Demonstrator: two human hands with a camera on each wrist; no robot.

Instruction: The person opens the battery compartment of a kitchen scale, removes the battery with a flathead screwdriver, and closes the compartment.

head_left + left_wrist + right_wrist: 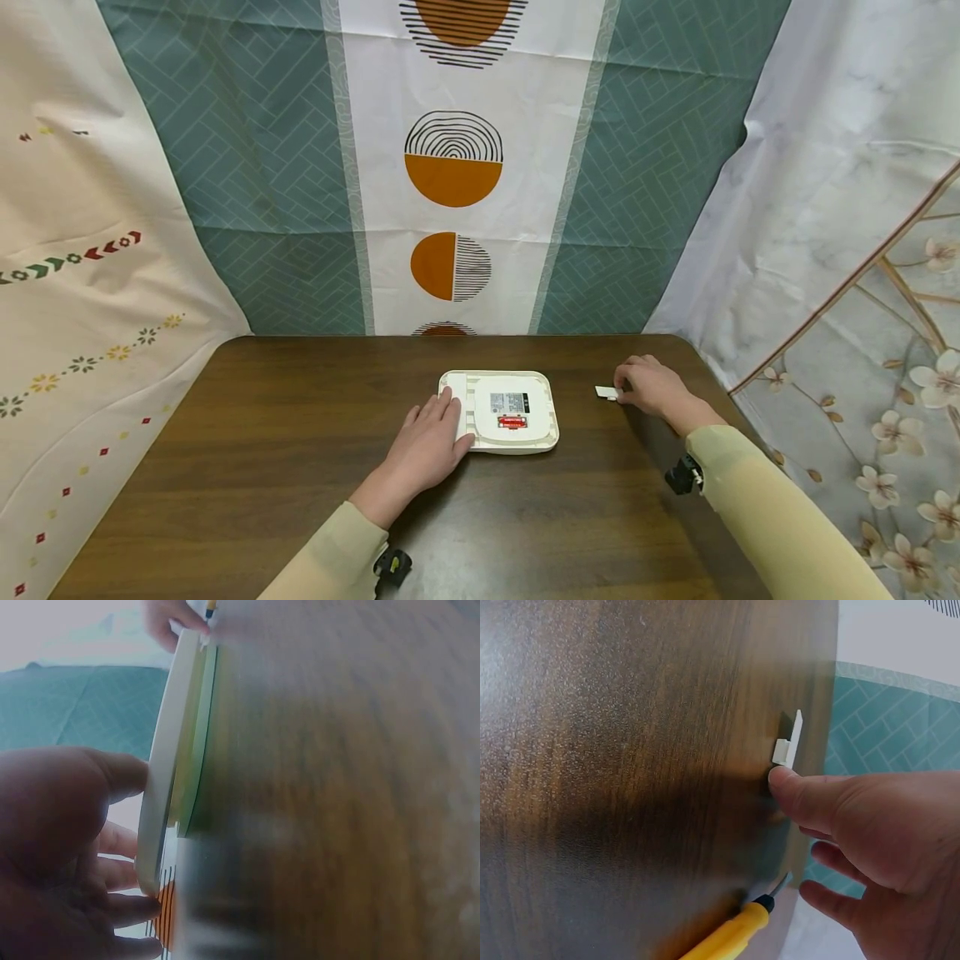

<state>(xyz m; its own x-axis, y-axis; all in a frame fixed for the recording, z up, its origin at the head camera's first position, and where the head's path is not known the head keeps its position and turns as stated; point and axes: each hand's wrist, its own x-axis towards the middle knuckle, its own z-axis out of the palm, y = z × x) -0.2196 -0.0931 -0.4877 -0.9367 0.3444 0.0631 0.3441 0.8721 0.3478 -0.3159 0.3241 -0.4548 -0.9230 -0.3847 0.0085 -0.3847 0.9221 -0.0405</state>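
A flat white device (542, 417) with rounded corners lies on the wooden table. Its upward face carries a grey label (509, 403) and, just below it, a small recess with a red battery-like piece (513, 422). My left hand (422, 446) rests on the device's left end, fingers stretched over it and thumb near the front edge; in the left wrist view the palm (49, 825) is beside the device's rim (159, 802). Off to the right, my right hand (654, 387) pinches a small white plastic cover (605, 392) between thumb and fingertips, low at the table. A little tab (781, 751) sticks out from it.
A screwdriver (731, 932) with a yellow handle and black collar lies near the right hand in the right wrist view; the head view hides it. Patterned cloth (453, 250) hangs behind the table (300, 467), with more cloth (862, 350) along the right side.
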